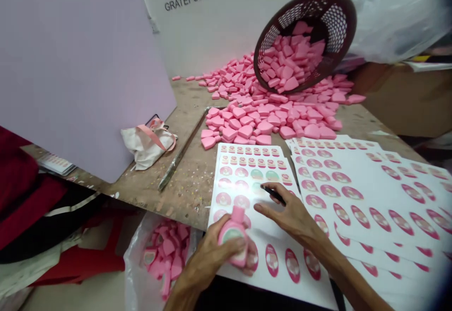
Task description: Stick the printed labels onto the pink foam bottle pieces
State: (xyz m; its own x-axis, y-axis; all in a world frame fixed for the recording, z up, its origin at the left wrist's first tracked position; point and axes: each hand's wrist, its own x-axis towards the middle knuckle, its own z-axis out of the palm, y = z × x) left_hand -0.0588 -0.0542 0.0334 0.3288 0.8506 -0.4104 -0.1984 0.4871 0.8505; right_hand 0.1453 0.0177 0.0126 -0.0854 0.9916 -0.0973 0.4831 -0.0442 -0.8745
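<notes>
My left hand [211,250] is wrapped round a small pink plastic bottle [238,215], its neck pointing up and its thumb-side face toward me. An oval label shows on the bottle, partly covered by my thumb. My right hand [290,213] grips a thin black tool [274,193] whose exact kind I cannot make out. Its tip is over a sheet of stickers [271,231], by a pale green spot where stickers are gone from the backing. Pink oval and heart-topped labels remain on that sheet, the top one of a stack.
More sticker sheets [370,184] fan out at right. Behind lie many pink bottles [247,122], spilling from a tipped brown basket [348,23]. A bag of bottles [136,249] hangs below the table edge. A cloth pouch [144,151] and a metal bar [183,148] lie left, beside a pale panel [77,66].
</notes>
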